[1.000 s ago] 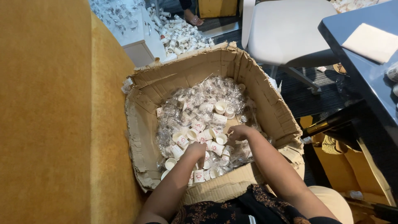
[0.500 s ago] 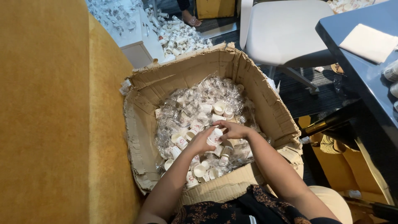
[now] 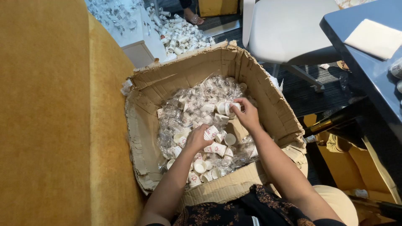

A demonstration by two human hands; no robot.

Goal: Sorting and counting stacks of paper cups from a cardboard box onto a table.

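Note:
A torn cardboard box (image 3: 142,125) in front of me holds several small white paper cups (image 3: 217,147) mixed with clear plastic wrappers (image 3: 197,94). My left hand (image 3: 197,138) rests low in the pile with its fingers curled over a white cup near the box's middle. My right hand (image 3: 247,112) is farther back and to the right, and its fingertips pinch a white cup (image 3: 228,108) lifted just above the heap. Both forearms reach in over the box's near wall.
A mustard-yellow upholstered seat (image 3: 54,117) fills the left. A white chair (image 3: 289,29) and a dark table (image 3: 368,71) with a pale napkin (image 3: 374,37) stand at the right. More loose cups (image 3: 180,35) lie on the floor behind, near another person's foot (image 3: 193,17).
Both hands were low near the box's front; they met over the pile, then parted. The right hand moved back holding a cup, and the left sank to the middle.

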